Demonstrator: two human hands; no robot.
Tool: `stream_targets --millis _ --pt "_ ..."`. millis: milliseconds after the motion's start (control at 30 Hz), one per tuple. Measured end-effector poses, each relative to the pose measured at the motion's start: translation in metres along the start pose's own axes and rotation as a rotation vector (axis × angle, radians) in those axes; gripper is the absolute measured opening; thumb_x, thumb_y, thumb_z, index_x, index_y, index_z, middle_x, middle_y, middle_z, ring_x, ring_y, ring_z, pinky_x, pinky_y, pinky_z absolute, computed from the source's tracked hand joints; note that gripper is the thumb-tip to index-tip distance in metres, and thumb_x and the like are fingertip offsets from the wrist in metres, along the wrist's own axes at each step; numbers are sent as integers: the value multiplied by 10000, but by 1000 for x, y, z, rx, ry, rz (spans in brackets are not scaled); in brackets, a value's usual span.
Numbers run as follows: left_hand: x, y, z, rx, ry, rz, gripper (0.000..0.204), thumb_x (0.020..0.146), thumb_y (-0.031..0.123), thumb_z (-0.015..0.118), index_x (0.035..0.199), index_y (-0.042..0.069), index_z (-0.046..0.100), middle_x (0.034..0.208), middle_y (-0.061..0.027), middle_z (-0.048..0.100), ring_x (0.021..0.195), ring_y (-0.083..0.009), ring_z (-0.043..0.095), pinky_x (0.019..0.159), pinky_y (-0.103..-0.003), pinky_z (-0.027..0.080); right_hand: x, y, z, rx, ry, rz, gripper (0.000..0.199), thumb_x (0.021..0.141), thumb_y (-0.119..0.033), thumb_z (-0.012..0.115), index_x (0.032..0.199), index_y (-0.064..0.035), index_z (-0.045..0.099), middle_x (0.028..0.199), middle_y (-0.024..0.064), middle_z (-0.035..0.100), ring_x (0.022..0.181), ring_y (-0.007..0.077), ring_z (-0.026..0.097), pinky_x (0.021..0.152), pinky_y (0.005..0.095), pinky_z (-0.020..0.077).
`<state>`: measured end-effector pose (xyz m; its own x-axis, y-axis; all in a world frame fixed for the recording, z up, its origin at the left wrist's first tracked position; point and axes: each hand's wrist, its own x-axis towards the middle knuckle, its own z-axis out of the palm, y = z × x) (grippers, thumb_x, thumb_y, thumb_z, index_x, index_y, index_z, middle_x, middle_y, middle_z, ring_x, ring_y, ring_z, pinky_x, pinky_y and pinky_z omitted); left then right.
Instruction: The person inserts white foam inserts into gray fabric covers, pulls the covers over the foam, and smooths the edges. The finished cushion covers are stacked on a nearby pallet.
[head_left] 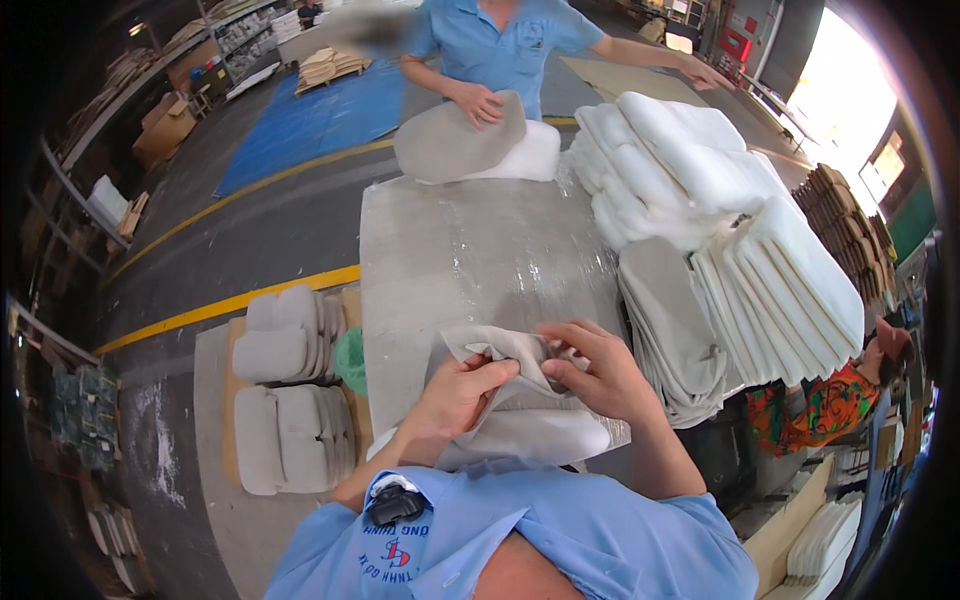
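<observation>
A light grey fabric cover (512, 343) is bunched up between my hands, close to my body at the near edge of the table. My left hand (455, 395) pinches its left side between thumb and fingers. Around the cover's right edge my right hand (605, 375) is closed, thumb and fingertips on the cloth. Below the hands a white padded cushion (545, 435) lies at the table's near edge, partly hidden by the left hand and the cloth. The table (480, 240) has a grey top under shiny clear film.
Across the table a co-worker in blue rests a hand on a grey cover (455, 140) over a white pad. White padding (680, 160), grey covers (665, 320) and white pads (785, 275) are piled right. Grey cushions (295, 435) and a green bag (350, 360) sit left.
</observation>
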<state>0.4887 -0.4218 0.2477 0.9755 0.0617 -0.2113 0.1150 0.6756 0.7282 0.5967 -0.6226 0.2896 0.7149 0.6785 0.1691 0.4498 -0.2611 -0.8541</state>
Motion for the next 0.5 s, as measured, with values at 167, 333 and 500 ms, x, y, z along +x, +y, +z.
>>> stream_targets --millis 167,333,500 --pt "4 -5 3 123 -35 15 330 973 16 701 1300 -9 667 1207 -108 734 1118 -217 703 1000 -363 555 -2 10 -4 6 -131 1 214 994 -184 744 1088 8 739 958 113 698 863 230 675 756 359 554" --pt "12 -12 -31 -137 -166 71 364 967 -5 677 1327 -42 631 1274 -157 722 1187 -284 697 1077 -429 531 0 14 1 -17 -35 -89 154 1000 -162 725 994 -8 716 902 120 669 813 270 644 717 371 517" --pt "7 -22 -26 -293 -203 131 437 956 -17 656 1386 -41 582 1377 -198 668 1311 -359 633 1170 -524 465 0 29 3 34 33 -102 176 994 -195 712 956 -23 698 885 135 658 812 334 641 727 423 506"
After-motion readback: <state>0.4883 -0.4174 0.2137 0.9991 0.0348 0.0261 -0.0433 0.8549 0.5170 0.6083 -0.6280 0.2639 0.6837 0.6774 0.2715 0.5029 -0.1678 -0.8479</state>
